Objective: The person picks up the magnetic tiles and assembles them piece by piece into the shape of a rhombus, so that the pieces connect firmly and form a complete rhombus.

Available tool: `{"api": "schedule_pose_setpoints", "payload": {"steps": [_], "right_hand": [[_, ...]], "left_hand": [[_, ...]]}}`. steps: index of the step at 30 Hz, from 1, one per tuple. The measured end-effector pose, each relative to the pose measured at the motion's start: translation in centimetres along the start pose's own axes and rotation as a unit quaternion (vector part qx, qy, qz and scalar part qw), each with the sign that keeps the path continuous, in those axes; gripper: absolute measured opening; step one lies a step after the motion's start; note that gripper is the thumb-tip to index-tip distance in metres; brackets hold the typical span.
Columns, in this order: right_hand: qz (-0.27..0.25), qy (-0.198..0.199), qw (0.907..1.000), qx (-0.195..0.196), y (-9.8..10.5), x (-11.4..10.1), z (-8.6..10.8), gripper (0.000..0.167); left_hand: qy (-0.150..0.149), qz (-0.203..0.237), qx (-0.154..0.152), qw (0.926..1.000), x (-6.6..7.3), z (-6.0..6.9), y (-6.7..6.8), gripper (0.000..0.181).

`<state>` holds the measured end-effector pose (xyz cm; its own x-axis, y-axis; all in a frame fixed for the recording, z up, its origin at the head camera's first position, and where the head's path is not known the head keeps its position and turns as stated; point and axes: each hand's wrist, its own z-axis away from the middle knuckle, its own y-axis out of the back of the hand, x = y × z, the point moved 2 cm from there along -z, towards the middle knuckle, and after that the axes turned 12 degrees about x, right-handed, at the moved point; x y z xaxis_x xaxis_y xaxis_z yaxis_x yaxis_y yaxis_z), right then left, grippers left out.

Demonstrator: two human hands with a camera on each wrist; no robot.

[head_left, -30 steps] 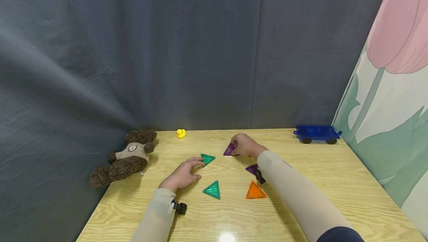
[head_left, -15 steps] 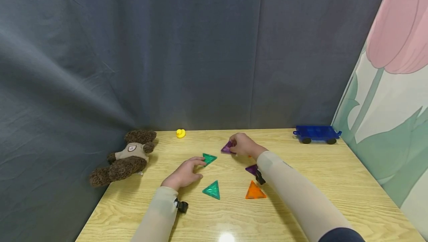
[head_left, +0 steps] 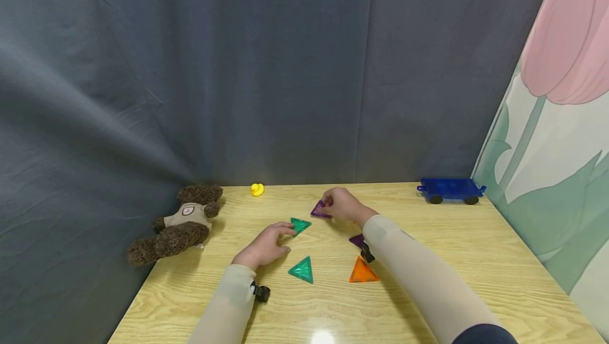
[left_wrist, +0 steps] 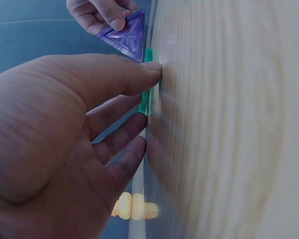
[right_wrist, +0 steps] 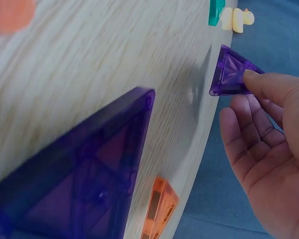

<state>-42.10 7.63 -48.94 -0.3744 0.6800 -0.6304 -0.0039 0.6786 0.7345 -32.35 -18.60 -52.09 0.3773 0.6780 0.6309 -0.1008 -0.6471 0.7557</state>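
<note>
My right hand (head_left: 343,206) pinches a translucent purple triangle tile (right_wrist: 234,72) by one edge, between thumb and fingers. The right wrist view has that tile tilted just above the tabletop, with a shadow beside it. My left hand (head_left: 264,246) lies low over the table, its fingertips touching a green triangle tile (head_left: 300,225). In the left wrist view the thumb and fingers (left_wrist: 124,107) are spread apart and partly cover that green tile. A second green tile (head_left: 302,270) lies flat nearer the front. The held tile is just beyond and right of the touched green one.
An orange triangle tile (head_left: 363,271) and another purple tile (head_left: 357,240) lie below my right forearm; a further orange tile (right_wrist: 160,206) is mostly hidden by it. A teddy bear (head_left: 185,222), yellow duck (head_left: 257,189) and blue wheeled toy car base (head_left: 451,189) sit along the table's edges.
My right hand has moved slightly left with the purple tile, closer to the green one. My left hand has slid the green tile a little to the right.
</note>
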Motion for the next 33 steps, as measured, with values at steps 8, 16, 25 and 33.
{"api": "schedule_pose_setpoints", "payload": {"steps": [8, 16, 25, 33], "right_hand": [[-0.008, 0.014, 0.9999, 0.004, -0.4, -1.2, -0.1, 0.005], [0.002, 0.022, 0.9998, 0.005, -1.0, -1.7, -0.4, 0.005], [-0.004, 0.012, 0.9999, 0.001, -1.6, -2.4, -0.3, 0.005], [0.002, 0.017, 0.9999, -0.001, -2.1, -2.8, -0.5, 0.005]], "left_hand": [[-0.007, 0.006, 0.001, 1.0000, -0.1, 0.1, 0.0, 0.047], [-0.009, 0.014, 0.010, 0.9998, -0.4, 0.1, -0.2, 0.047], [-0.014, 0.020, 0.014, 0.9996, 0.0, 0.3, -0.1, 0.046], [-0.004, 0.020, 0.009, 0.9998, -0.1, 0.2, -0.1, 0.047]]}}
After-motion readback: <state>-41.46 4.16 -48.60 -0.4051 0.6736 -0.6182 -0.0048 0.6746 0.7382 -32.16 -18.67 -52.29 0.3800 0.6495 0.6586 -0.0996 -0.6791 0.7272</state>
